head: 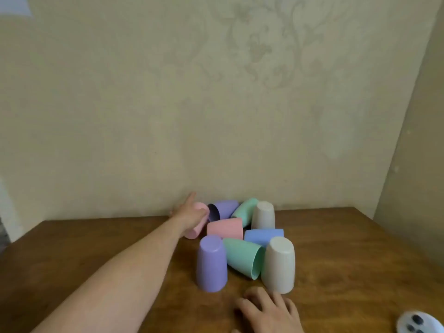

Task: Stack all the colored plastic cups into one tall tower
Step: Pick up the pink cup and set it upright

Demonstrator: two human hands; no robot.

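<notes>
Several pastel plastic cups are clustered on the wooden table [96, 248]. My left hand [189, 212] reaches far out and grips a pink cup [194, 233] at the back left. Behind it lie a purple cup [224, 209] and a green cup [245, 210] on their sides, with a beige cup [263, 215] upside down. A second pink cup [225, 228] and a blue cup [263, 236] lie in the middle. In front stand an inverted purple cup [212, 264] and an inverted beige cup [279, 265], with a green cup [243, 257] lying between them. My right hand [269, 311] rests flat on the table, fingers spread.
A patterned wall rises right behind the cups and another wall closes the right side. A white round object with dark buttons [419, 323] lies at the table's front right corner.
</notes>
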